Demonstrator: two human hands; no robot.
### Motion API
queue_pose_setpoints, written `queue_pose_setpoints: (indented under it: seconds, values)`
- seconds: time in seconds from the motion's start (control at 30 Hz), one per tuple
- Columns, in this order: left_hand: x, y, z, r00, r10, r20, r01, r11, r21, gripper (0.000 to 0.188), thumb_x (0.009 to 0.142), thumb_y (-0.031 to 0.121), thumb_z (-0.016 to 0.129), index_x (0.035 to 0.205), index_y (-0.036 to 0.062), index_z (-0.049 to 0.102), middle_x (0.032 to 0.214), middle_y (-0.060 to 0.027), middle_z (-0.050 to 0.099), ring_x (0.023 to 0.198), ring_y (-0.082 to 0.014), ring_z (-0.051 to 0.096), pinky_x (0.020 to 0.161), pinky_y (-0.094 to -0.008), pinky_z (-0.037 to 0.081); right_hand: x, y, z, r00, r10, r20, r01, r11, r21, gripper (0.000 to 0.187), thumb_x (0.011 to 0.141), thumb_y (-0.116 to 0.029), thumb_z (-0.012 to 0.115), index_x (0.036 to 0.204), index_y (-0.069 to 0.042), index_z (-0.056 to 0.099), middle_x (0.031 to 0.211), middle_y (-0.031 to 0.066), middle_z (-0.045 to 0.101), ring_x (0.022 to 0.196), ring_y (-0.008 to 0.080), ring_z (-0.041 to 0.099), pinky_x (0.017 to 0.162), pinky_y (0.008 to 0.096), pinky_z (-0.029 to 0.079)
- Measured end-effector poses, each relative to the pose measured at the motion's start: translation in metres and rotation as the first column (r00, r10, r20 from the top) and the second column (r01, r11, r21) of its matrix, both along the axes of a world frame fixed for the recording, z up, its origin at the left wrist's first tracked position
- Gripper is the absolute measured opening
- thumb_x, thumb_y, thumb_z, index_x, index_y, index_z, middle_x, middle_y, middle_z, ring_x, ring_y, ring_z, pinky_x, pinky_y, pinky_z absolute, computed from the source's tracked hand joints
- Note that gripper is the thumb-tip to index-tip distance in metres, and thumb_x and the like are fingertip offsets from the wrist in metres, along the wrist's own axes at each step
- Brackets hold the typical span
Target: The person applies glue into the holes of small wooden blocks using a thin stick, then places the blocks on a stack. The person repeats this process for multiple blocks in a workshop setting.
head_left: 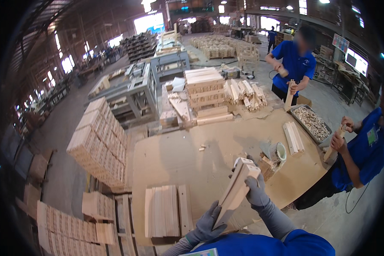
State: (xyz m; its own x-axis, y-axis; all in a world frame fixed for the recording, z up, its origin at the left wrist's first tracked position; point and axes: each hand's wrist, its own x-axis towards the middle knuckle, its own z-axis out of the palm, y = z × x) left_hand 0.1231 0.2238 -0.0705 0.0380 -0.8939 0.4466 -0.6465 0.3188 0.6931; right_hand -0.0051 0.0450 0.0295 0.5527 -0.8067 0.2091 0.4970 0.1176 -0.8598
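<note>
Head view: wooden bars (233,193) held aslant.
Left hand (205,224) grips their near end, right hand (257,193) the far (wooden slats (162,212) lie left of both hands).

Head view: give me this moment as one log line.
left hand: gripping lower end of wooden bars | right hand: gripping upper end | table: wooden strips, pale tub

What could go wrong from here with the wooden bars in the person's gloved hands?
The wooden bars might slip apart, since only the left hand and right hand visibly hold them together. Swinging their upper end to the right could knock the pot standing close by. The small loose pegs on the cardboard-coloured tabletop could roll away if bumped.
</note>
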Motion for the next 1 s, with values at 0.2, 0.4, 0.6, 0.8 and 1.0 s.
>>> queue_pose_setpoints:
  seconds: [0.2,0.4,0.6,0.8,1.0]
  values:
    - [0.011,-0.039,-0.003,0.987,-0.162,0.005,0.161,0.982,-0.097,0.107,0.074,0.022,0.074,0.147,0.0001,-0.001,0.142,-0.0329,0.030,0.125,-0.0453,0.042,0.099,-0.0434,0.041,-0.027,0.007,-0.022,0.996,0.087,0.037,-0.073,0.959,-0.272,0.096,0.074,-0.021,0.077,0.145,-0.004,0.016,0.133,0.0164,0.043,0.118,0.0261,0.050,0.097,0.0404,0.046]
    - [-0.002,-0.081,-0.047,0.669,-0.327,-0.668,0.322,0.937,-0.136,0.107,0.072,0.038,0.072,0.146,0.0025,0.003,0.137,-0.0205,0.037,0.121,-0.0337,0.047,0.098,-0.0425,0.042,-0.017,0.032,-0.051,0.990,-0.037,-0.135,-0.053,0.791,-0.609,0.096,0.076,-0.025,0.078,0.148,-0.013,0.016,0.135,0.0139,0.045,0.113,0.0273,0.054,0.091,0.0416,0.049]
    - [-0.045,-0.079,0.017,-0.108,-0.406,-0.907,0.297,0.858,-0.419,0.083,0.078,0.054,0.067,0.140,0.0113,0.031,0.133,-0.0110,0.045,0.113,-0.0271,0.053,0.095,-0.0367,0.046,-0.021,0.042,-0.038,0.958,-0.131,-0.255,-0.029,0.840,-0.541,0.114,0.064,-0.020,0.087,0.149,-0.014,0.012,0.130,0.0164,0.048,0.110,0.0256,0.055,0.089,0.0376,0.048]
    - [-0.044,-0.086,0.025,0.616,-0.293,-0.731,0.197,0.956,-0.217,0.062,0.079,0.021,0.072,0.129,0.0042,0.039,0.116,-0.0110,0.049,0.110,-0.0212,0.050,0.092,-0.0343,0.045,-0.022,0.048,-0.069,0.903,-0.380,-0.201,0.276,0.871,-0.406,0.081,0.076,-0.009,0.075,0.142,-0.001,0.029,0.113,0.0143,0.060,0.104,0.0213,0.058,0.091,0.0342,0.046]
    - [-0.040,-0.085,0.024,0.522,-0.365,-0.771,0.234,0.931,-0.281,0.070,0.081,0.036,0.071,0.133,0.0061,0.034,0.121,-0.0094,0.047,0.111,-0.0190,0.049,0.097,-0.0340,0.042,-0.007,0.049,-0.054,0.902,-0.381,-0.201,0.254,0.847,-0.468,0.074,0.078,-0.007,0.072,0.141,-0.001,0.032,0.111,0.0137,0.060,0.104,0.0202,0.058,0.090,0.0333,0.045]
